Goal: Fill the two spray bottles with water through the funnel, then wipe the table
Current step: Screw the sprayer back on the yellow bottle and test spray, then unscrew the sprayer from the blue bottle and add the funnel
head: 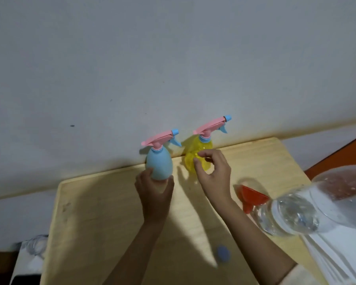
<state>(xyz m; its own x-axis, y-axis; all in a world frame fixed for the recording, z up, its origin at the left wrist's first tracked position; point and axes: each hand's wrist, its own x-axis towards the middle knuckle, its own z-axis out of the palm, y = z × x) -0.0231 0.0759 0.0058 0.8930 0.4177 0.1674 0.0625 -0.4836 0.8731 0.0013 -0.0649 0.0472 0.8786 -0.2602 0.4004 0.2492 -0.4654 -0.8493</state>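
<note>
A blue spray bottle [159, 164] with a pink trigger head stands upright at the far edge of the wooden table [103, 202]. My left hand [154, 190] grips its lower body. Right of it, against the wall, stands a yellow see-through spray bottle [201, 146] with the same pink head. My right hand [213, 175] hovers in front of the yellow bottle's body, fingers loosely curved, holding nothing. An orange funnel [252, 197] lies on its side on the table to the right. A clear water bottle [286, 214] lies close to the camera at right.
White cloth [335, 249] lies at the right under the water bottle. A large clear container [345, 182] stands behind it. A small blurred blue object [223, 254] sits on the near part of the table. The wall runs directly behind both spray bottles.
</note>
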